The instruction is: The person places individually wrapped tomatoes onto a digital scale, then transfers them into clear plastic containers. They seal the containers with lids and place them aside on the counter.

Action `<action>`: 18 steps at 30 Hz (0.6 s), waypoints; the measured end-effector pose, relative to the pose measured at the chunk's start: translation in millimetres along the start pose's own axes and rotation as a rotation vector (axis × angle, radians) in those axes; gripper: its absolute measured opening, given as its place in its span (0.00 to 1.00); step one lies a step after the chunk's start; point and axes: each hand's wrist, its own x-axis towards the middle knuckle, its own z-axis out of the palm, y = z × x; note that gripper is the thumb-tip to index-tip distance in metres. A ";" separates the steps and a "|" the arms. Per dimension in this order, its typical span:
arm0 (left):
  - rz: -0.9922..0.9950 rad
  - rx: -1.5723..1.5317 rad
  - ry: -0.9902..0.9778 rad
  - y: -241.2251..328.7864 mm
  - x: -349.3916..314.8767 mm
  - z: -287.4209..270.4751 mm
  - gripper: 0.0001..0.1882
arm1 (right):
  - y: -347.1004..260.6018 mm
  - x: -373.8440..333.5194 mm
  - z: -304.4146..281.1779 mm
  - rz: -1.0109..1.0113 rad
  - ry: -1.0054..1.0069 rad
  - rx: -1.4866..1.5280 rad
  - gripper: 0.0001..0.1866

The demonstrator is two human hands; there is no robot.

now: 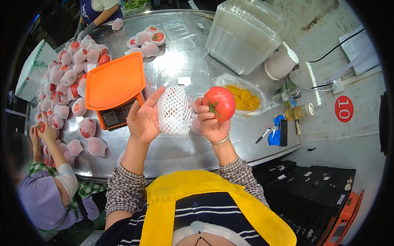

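Note:
My right hand [214,127] grips a large red tomato [221,102], its green stem end turned toward me. Beside it, my left hand [143,121] is palm up with thumb and forefinger spread. A white foam net sleeve [173,108] sits over that hand's remaining fingers, which are hidden by the mesh. Just behind the sleeve, partly covered, are net-wrapped tomatoes [196,124] on the metal table [172,149]. To the left of my left hand stands a scale with an orange tray [115,82].
Net-wrapped tomatoes [61,90] heap up at the left, where a co-worker's hands [45,135] handle one. Another person's gloved hands [82,30] are at the far left. Stacked clear containers [246,37], a bag of yellow bands [244,98] and a marker [262,135] lie right.

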 end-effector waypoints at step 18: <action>0.053 0.254 0.018 6.7 -12.3 2.4 0.41 | 10.3 13.4 -6.8 0.006 0.067 0.037 0.37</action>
